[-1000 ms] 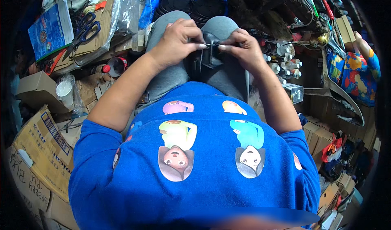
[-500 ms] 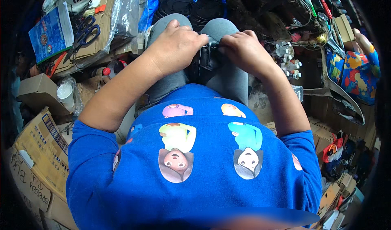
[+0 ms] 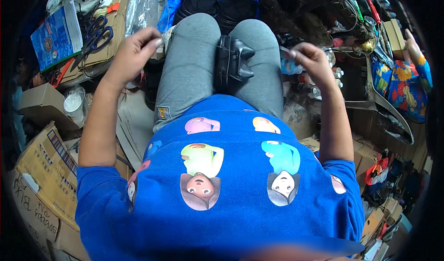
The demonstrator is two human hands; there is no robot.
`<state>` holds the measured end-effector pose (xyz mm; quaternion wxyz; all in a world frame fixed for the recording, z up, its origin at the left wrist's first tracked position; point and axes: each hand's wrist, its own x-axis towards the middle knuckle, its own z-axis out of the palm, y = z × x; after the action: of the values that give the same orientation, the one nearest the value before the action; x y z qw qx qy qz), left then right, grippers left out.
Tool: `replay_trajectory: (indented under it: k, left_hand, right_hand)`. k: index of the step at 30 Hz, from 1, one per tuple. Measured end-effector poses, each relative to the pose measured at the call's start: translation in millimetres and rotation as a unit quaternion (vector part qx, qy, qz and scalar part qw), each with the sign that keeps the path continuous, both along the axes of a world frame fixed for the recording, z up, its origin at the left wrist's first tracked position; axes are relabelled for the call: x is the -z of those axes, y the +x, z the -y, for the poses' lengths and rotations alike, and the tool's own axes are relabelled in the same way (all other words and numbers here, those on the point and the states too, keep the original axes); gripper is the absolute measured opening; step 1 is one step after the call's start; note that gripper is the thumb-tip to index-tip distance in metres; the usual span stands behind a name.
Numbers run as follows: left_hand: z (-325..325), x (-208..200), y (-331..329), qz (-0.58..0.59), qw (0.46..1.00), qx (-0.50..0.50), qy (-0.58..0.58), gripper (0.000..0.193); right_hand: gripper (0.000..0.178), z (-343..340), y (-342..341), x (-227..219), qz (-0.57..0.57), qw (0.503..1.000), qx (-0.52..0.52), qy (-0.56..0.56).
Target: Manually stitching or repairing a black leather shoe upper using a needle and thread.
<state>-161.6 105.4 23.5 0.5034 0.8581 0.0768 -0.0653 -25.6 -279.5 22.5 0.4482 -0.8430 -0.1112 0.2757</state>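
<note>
Grey-trousered lap (image 3: 187,59) | on it: shiny black item (image 3: 239,65) | between thighs

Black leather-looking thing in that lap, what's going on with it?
A seated person has the black leather-looking thing between their grey-trousered thighs. The left hand is out to its left, the right hand to its right, both apart from it and seemingly pinching, though anything held is too fine to tell.

Smooth, glossy black leather-like piece (image 3: 240,64) against matt grey cloth trousers (image 3: 187,62), shiny crinkled plastic sheet (image 3: 144,11)
</note>
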Motion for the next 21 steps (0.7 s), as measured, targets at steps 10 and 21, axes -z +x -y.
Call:
replay_trajectory:
  k: [10, 21]
  left_hand:
    - [37.9, 9.4, 25.7, 0.087, 0.790, 0.027, -0.607, 0.021]
    - [71.2, 23.0, 85.0, 0.005, 0.935, 0.306, 0.182, 0.049]
  right_hand:
    - [0.018, -42.2, 2.4, 11.5, -0.182, 0.844, 0.053, 0.501]
    - [0.034, -82.2, 19.2, -1.5, 0.054, 0.946, -0.300, -0.109]
